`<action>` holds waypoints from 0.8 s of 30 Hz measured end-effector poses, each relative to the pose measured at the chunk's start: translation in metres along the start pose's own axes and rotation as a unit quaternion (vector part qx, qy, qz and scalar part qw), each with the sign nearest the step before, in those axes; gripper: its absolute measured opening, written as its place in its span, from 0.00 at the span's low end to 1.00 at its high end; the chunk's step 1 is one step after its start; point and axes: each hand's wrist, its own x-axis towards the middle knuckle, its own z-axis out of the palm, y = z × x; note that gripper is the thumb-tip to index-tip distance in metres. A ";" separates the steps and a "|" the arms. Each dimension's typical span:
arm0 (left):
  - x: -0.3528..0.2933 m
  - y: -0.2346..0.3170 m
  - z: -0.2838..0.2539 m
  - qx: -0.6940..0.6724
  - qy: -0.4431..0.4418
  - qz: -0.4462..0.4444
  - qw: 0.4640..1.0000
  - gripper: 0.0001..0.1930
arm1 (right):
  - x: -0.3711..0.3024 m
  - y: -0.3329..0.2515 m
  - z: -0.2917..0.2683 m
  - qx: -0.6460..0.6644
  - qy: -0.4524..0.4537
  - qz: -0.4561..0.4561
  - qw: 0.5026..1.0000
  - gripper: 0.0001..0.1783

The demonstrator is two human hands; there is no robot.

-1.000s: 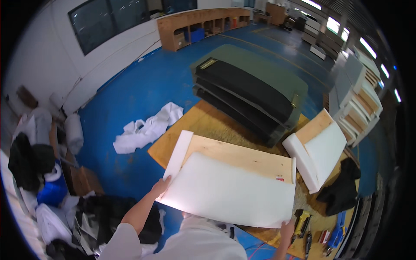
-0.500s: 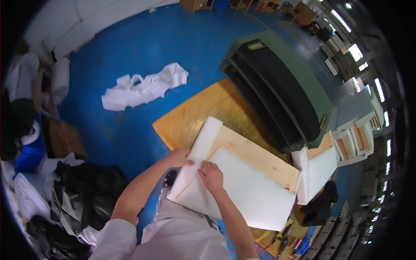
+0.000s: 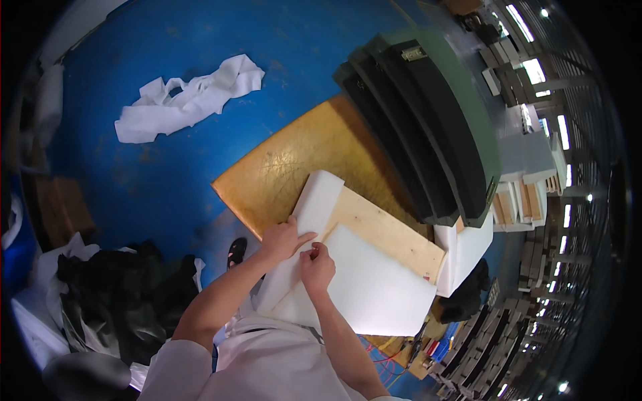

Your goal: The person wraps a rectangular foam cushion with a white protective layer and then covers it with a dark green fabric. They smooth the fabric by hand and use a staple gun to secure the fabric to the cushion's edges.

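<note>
In front of me lies a wooden board with white foam padding over its near part and a raised white foam strip along its left side. My left hand rests on that strip, with thumb and a finger stretched apart. Close beside it, my right hand is closed, fingers curled together at the seam between strip and padding. Whatever it pinches is hidden by the fingers.
The board lies on a worn yellow-brown tabletop. Stacked dark green curved padded panels stand at its far right. White cloth lies on the blue floor; black and white sheeting is heaped at left. Tools sit at the near right.
My left hand has come off the strip's outer edge onto its top, thumb outstretched. My right hand's fingers have curled closed. The whole view has shifted a little.
</note>
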 end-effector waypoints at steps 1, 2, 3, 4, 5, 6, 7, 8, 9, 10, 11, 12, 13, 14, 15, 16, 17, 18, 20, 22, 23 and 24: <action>0.002 -0.002 0.000 0.007 0.004 0.009 1.000 0.41 | 0.001 -0.001 -0.002 -0.005 0.004 0.003 1.000 0.20; 0.001 -0.003 0.002 0.009 -0.005 -0.001 1.000 0.40 | -0.001 -0.001 -0.007 -0.016 -0.012 0.012 1.000 0.19; -0.001 -0.002 0.001 0.009 -0.014 -0.009 1.000 0.40 | -0.003 0.000 -0.015 -0.027 -0.027 0.022 0.999 0.18; -0.001 -0.001 0.001 0.009 -0.024 -0.017 1.000 0.39 | -0.005 0.002 -0.018 -0.039 -0.042 0.032 0.998 0.18; 0.002 -0.003 0.003 0.007 -0.008 -0.015 1.000 0.39 | -0.004 0.000 -0.014 -0.046 -0.035 0.024 0.998 0.17; 0.003 -0.006 0.006 0.003 0.005 -0.013 1.000 0.39 | -0.003 -0.003 -0.008 -0.054 -0.028 0.018 0.998 0.17; 0.004 -0.008 0.010 -0.001 0.019 -0.011 1.000 0.38 | -0.001 -0.005 -0.004 -0.063 -0.023 0.012 0.998 0.17; 0.003 -0.008 0.015 -0.014 0.022 -0.002 1.000 0.38 | -0.002 -0.004 -0.003 -0.057 -0.004 0.019 0.998 0.16; 0.001 -0.009 0.016 -0.023 0.025 0.003 0.999 0.38 | -0.004 -0.003 0.001 -0.047 0.012 0.025 0.999 0.14; -0.001 -0.010 0.018 -0.032 0.030 0.008 0.999 0.38 | -0.004 -0.003 0.005 -0.037 0.029 0.030 0.998 0.13; 0.002 -0.010 0.018 -0.026 0.031 0.000 0.999 0.38 | 0.001 -0.005 0.009 -0.038 0.029 0.016 0.999 0.12; 0.005 -0.006 0.016 -0.019 0.027 -0.004 0.999 0.37 | 0.006 -0.005 0.012 -0.039 0.031 0.008 0.999 0.12; 0.005 -0.005 0.016 -0.012 0.024 -0.009 1.000 0.37 | 0.005 -0.003 0.014 -0.040 0.033 -0.002 0.999 0.11; 0.001 -0.007 0.020 -0.004 0.014 -0.009 1.000 0.37 | -0.001 0.004 0.015 -0.033 0.009 -0.030 0.999 0.11; 0.006 -0.009 0.020 0.003 0.014 -0.003 1.000 0.37 | 0.001 0.008 0.011 -0.026 -0.007 -0.067 0.997 0.10; 0.010 -0.010 0.019 0.009 0.014 0.002 1.000 0.37 | 0.003 0.010 0.007 -0.019 -0.023 -0.104 0.994 0.10; 0.010 -0.012 0.019 0.012 0.018 0.008 1.000 0.37 | -0.001 0.011 0.003 -0.019 -0.043 -0.122 0.991 0.10; 0.008 -0.013 0.019 0.013 0.023 0.016 1.000 0.37 | -0.007 0.014 -0.002 -0.021 -0.060 -0.139 0.988 0.09; 0.013 -0.007 0.016 0.018 0.017 0.015 1.000 0.37 | -0.014 0.019 -0.008 -0.022 -0.060 -0.190 0.980 0.09; 0.011 -0.003 0.012 0.032 -0.009 -0.007 0.999 0.37 | -0.024 0.024 -0.008 -0.015 -0.031 -0.252 0.967 0.08; 0.011 -0.004 0.013 0.024 -0.004 0.002 1.000 0.37 | -0.026 0.025 -0.008 -0.022 -0.022 -0.241 0.970 0.08; 0.011 -0.006 0.014 0.015 0.003 0.009 1.000 0.37 | -0.027 0.024 -0.009 -0.030 -0.016 -0.233 0.972 0.08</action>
